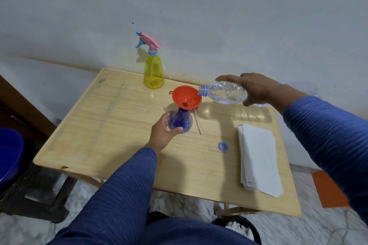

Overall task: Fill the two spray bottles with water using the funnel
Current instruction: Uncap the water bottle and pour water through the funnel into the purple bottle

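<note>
Two spray bottles on one wooden table (111,145), blue spray bottle (180,121) at centre gripped by left hand (163,133), one red funnel (187,98) in its neck, right hand (256,89) clamped on one tilted water bottle (225,92) at 3 o'clock of the funnel, yellow spray bottle (153,71) at 12 o'clock, one blue cap (223,146), one paper stack (258,157) at 4 o'clock.

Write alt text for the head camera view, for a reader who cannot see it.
A person's right hand tips a clear water bottle into an orange funnel set in a blue spray bottle, which the left hand steadies on a wooden table. A capped yellow spray bottle stands behind; a blue cap and white papers lie right.
</note>
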Tool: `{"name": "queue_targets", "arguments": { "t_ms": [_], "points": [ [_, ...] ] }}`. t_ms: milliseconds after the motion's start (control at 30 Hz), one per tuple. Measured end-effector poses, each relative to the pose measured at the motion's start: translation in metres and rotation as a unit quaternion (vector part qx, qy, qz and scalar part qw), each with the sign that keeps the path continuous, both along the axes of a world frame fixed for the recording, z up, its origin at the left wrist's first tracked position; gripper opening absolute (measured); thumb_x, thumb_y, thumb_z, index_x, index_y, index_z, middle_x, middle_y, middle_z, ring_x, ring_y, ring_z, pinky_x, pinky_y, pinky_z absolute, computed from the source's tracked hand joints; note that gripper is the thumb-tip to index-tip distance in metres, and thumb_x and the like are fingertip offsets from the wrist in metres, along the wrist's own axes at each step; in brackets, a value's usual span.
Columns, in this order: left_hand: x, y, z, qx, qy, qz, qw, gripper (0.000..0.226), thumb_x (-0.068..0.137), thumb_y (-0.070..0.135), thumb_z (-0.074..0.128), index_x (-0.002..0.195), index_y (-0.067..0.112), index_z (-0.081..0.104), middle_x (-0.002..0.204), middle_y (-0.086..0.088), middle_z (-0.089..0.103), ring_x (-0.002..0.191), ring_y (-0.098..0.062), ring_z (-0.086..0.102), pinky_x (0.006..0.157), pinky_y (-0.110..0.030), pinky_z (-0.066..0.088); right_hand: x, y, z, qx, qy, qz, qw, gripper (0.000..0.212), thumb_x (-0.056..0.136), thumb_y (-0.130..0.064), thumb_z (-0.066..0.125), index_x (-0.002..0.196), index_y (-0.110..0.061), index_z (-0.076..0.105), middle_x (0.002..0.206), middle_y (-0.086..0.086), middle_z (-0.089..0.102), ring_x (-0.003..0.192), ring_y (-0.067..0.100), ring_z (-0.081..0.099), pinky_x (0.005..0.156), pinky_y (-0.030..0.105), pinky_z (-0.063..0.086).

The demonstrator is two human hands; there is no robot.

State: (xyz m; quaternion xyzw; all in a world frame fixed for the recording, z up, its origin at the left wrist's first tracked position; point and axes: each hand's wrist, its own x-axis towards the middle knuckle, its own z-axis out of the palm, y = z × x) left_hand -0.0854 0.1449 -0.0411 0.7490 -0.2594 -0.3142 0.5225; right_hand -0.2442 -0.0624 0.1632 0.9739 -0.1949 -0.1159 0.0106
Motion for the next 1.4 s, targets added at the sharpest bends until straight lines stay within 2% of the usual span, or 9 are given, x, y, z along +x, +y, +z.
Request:
{"name": "queue_targets", "arguments": {
  "t_ms": [100, 700, 1033, 1167, 1300, 1400],
  "points": [
    [0.0, 0.0, 0.0, -0.002, 0.003, -0.001, 1.0, 0.075, 0.073, 0.02, 0.08, 0.137, 0.029, 0.042, 0.133, 0.005, 0.053, 0.123, -0.013, 0.05, 0.102, -0.035, 0.044, 0.0, -0.001, -0.001, -0.003, 0.007, 0.001, 1.0, 0.104, 0.069, -0.003, 0.074, 0.142, -0.049, 0.014, 0.089, 0.01, 0.053, 0.083, 0.029, 0.054, 0.07, 0.036, 0.046],
    [0.001, 0.001, 0.001, -0.001, 0.003, -0.003, 1.0, 0.075, 0.074, 0.02, 0.08, 0.137, 0.028, 0.041, 0.136, 0.003, 0.051, 0.125, -0.014, 0.049, 0.102, -0.033, 0.043, 0.002, -0.002, -0.002, -0.016, 0.013, 0.011, 1.0, 0.104, 0.069, -0.004, 0.075, 0.142, -0.048, 0.015, 0.091, 0.01, 0.054, 0.081, 0.028, 0.054, 0.071, 0.036, 0.047],
    [0.002, 0.001, -0.001, -0.007, 0.001, -0.008, 1.0, 0.074, 0.073, 0.02, 0.08, 0.137, 0.028, 0.043, 0.13, 0.008, 0.053, 0.116, -0.005, 0.049, 0.1, -0.028, 0.043, -0.003, -0.003, -0.003, 0.003, -0.001, -0.003, 1.0, 0.103, 0.069, -0.004, 0.074, 0.142, -0.048, 0.017, 0.09, 0.008, 0.051, 0.082, 0.027, 0.051, 0.072, 0.035, 0.045],
    [0.002, 0.001, -0.002, -0.012, 0.003, -0.007, 1.0, 0.074, 0.072, 0.021, 0.081, 0.135, 0.029, 0.044, 0.125, 0.01, 0.054, 0.114, -0.005, 0.051, 0.099, -0.028, 0.043, -0.006, -0.003, -0.01, 0.034, -0.055, -0.026, 0.998, 0.103, 0.067, -0.003, 0.075, 0.14, -0.049, 0.019, 0.088, 0.009, 0.053, 0.081, 0.028, 0.052, 0.069, 0.033, 0.043],
    [0.003, 0.001, -0.002, -0.009, -0.004, -0.008, 1.0, 0.074, 0.072, 0.02, 0.081, 0.135, 0.029, 0.044, 0.121, 0.011, 0.054, 0.112, -0.004, 0.05, 0.102, -0.032, 0.044, -0.006, -0.003, -0.016, 0.12, -0.185, -0.068, 0.973, 0.102, 0.062, -0.004, 0.078, 0.137, -0.048, 0.024, 0.099, 0.011, 0.062, 0.085, 0.029, 0.058, 0.077, 0.038, 0.051],
    [0.003, 0.001, -0.002, -0.01, 0.001, -0.006, 1.0, 0.074, 0.072, 0.018, 0.081, 0.135, 0.028, 0.045, 0.119, 0.013, 0.054, 0.113, -0.005, 0.051, 0.103, -0.034, 0.044, -0.006, -0.002, -0.016, 0.166, -0.263, -0.105, 0.945, 0.105, 0.061, -0.006, 0.082, 0.139, -0.045, 0.025, 0.1, 0.009, 0.061, 0.087, 0.025, 0.061, 0.08, 0.027, 0.045]
  ]
}}
